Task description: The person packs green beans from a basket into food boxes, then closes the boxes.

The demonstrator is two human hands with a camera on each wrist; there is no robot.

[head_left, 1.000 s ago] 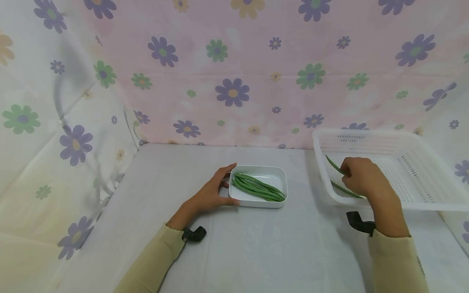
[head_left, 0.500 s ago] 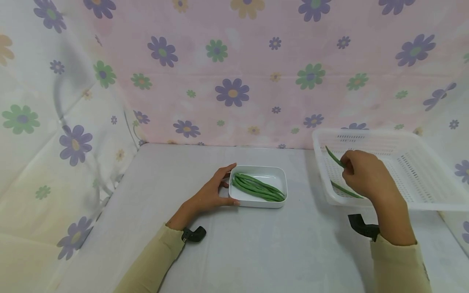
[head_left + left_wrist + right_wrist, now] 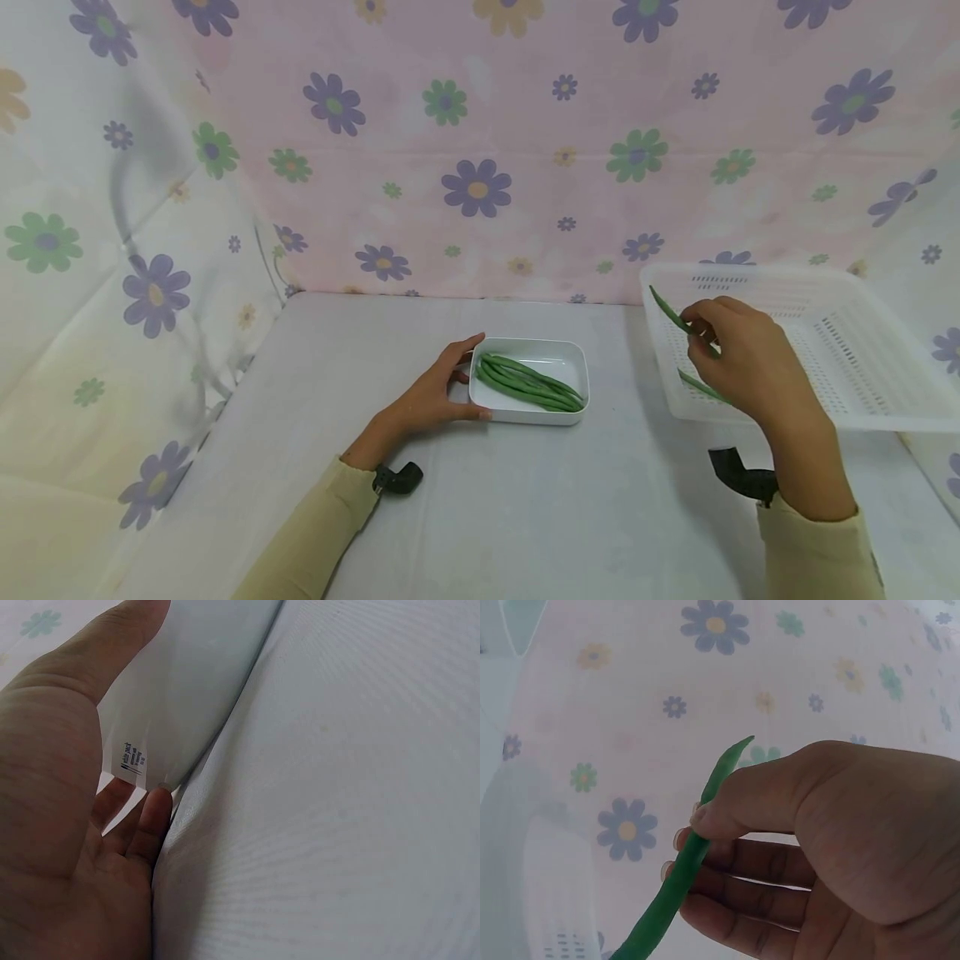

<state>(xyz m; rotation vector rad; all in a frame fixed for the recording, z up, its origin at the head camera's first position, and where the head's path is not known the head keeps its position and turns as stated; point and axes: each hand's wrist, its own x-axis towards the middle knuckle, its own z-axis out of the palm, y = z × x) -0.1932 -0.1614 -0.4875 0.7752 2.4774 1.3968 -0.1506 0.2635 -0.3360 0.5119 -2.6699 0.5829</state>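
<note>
My left hand [image 3: 427, 402] holds the left end of a small white rectangular dish [image 3: 536, 417], thumb on the near side and fingers at the far left corner. Several green beans [image 3: 528, 385] lie in a bundle inside the dish. Over the left part of a white plastic basket [image 3: 907, 350], my right hand [image 3: 750, 358] pinches a single green bean [image 3: 671, 896] between thumb and fingers. Another green bean [image 3: 697, 383] rests in the basket, partly hidden behind that hand. In the left wrist view, the dish's side shows small dark print.
A pale cloth covers the table [image 3: 525, 508]. Flower-patterned cloth [image 3: 405, 125] hangs behind and at both sides. The basket, with slotted sides, stands at the right near the back cloth. Each wrist wears a black mount.
The right hand has lifted the pinched bean a little and shifted its fingers, so the bean now points further up and left. My left hand and the dish stay put.
</note>
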